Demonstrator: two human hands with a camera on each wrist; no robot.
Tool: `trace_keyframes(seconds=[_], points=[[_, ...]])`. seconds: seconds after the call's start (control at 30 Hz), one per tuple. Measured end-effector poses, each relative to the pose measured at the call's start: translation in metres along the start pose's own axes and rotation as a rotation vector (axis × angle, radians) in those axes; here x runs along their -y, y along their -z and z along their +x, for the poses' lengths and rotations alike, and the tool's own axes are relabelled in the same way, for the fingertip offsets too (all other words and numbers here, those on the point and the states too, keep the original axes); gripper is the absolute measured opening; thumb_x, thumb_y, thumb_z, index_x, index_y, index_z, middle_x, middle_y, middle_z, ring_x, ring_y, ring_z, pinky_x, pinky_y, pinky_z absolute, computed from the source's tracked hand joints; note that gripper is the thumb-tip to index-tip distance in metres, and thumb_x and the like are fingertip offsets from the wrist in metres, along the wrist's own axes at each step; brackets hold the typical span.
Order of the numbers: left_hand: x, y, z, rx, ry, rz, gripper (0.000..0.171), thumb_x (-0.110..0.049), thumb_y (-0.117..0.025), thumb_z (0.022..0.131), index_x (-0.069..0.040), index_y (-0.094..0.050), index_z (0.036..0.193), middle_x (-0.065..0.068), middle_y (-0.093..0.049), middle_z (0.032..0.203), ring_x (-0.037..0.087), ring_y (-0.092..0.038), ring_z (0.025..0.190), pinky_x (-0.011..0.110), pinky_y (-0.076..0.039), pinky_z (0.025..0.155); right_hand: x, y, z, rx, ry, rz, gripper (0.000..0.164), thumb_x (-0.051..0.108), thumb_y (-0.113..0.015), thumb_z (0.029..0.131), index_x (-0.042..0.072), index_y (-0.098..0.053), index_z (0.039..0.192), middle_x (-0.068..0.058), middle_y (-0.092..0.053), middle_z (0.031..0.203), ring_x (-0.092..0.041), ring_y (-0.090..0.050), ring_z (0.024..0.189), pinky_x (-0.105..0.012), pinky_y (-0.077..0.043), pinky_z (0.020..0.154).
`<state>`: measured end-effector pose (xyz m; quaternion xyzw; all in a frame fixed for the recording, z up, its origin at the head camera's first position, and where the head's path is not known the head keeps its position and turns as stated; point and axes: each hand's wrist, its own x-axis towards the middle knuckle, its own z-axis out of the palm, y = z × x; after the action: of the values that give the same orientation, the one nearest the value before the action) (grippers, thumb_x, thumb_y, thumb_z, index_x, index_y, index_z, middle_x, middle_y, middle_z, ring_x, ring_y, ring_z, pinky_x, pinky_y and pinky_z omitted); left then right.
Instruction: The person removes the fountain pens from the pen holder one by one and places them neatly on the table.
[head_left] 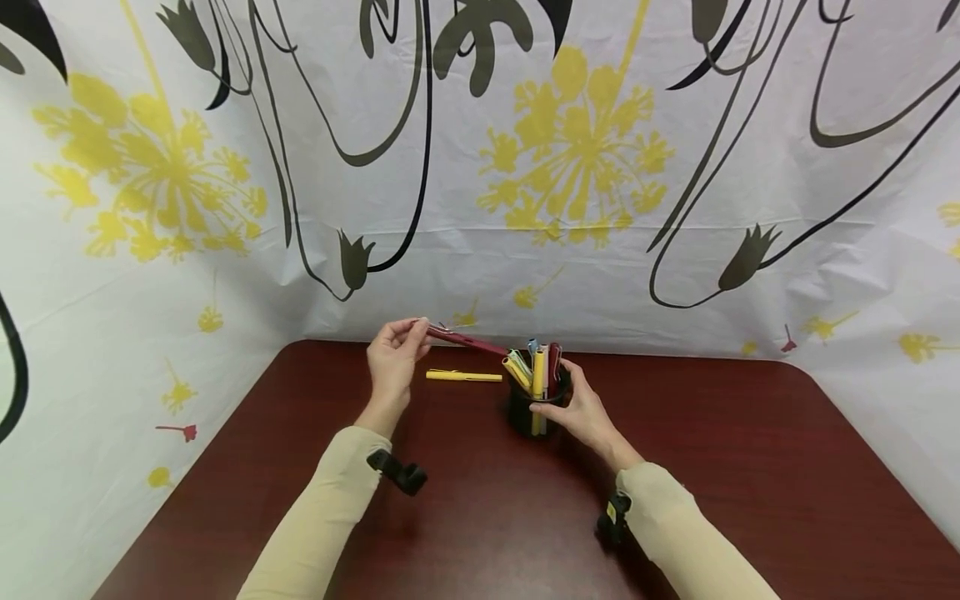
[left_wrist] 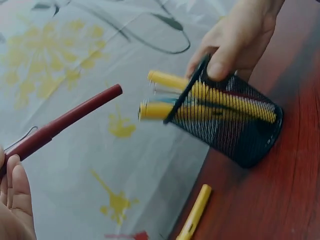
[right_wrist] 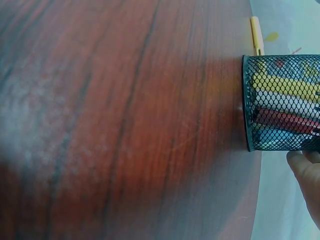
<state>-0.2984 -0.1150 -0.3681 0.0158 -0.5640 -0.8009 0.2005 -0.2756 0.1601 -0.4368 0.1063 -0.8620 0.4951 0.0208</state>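
My left hand pinches a dark red pen near its clip end. In the left wrist view the pen is held in the air, its bare end pointing toward the mouth of a black mesh pen cup but apart from it. My right hand grips that cup by its side, thumb near the rim. Several pens, yellow, white and dark red among them, stand in the cup; the right wrist view shows them through the mesh.
A yellow pen lies on the dark reddish wooden table, left of the cup and close to the back edge. Behind the table hangs a white cloth printed with yellow and grey flowers.
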Motion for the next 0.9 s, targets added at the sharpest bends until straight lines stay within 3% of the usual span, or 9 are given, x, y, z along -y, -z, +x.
trace_keyframes(seconds=[0.17, 0.43, 0.7, 0.9], points=[[0.011, 0.018, 0.006, -0.085, 0.080, 0.004, 0.020, -0.015, -0.071, 0.085, -0.006, -0.063, 0.101, -0.006, -0.064, 0.075, 0.004, -0.064, 0.066, 0.021, -0.056, 0.068, -0.001, 0.000, 0.001, -0.009, -0.001, -0.015, 0.092, 0.030, -0.077, 0.078, 0.008, -0.020, 0.147, -0.021, -0.033, 0.146, -0.034, -0.049, 0.118, -0.047, -0.046, 0.088], [0.045, 0.037, 0.007, -0.111, 0.189, 0.140, 0.029, -0.019, -0.072, 0.084, -0.001, -0.066, 0.106, -0.005, -0.068, 0.078, 0.006, -0.067, 0.068, 0.025, -0.057, 0.070, -0.001, -0.002, 0.000, -0.024, 0.023, -0.002, 0.090, 0.025, -0.078, 0.078, 0.007, -0.022, 0.146, -0.021, -0.039, 0.142, -0.034, -0.048, 0.119, -0.047, -0.045, 0.090], [0.072, 0.044, 0.006, -0.088, 0.266, 0.273, 0.031, -0.021, -0.074, 0.082, 0.001, -0.067, 0.102, 0.013, -0.072, 0.094, 0.006, -0.068, 0.065, 0.033, -0.057, 0.075, -0.002, -0.003, 0.001, -0.022, 0.021, -0.003, 0.089, 0.027, -0.077, 0.078, 0.007, -0.022, 0.145, -0.020, -0.039, 0.142, -0.032, -0.049, 0.116, -0.044, -0.046, 0.087], [0.081, 0.044, 0.005, -0.053, 0.285, 0.349, 0.031, -0.025, -0.075, 0.082, -0.001, -0.067, 0.100, 0.020, -0.070, 0.100, 0.010, -0.069, 0.067, 0.034, -0.057, 0.075, -0.002, -0.002, 0.001, -0.025, 0.026, 0.007, 0.089, 0.026, -0.078, 0.078, 0.007, -0.022, 0.145, -0.020, -0.040, 0.141, -0.032, -0.050, 0.116, -0.044, -0.046, 0.087]])
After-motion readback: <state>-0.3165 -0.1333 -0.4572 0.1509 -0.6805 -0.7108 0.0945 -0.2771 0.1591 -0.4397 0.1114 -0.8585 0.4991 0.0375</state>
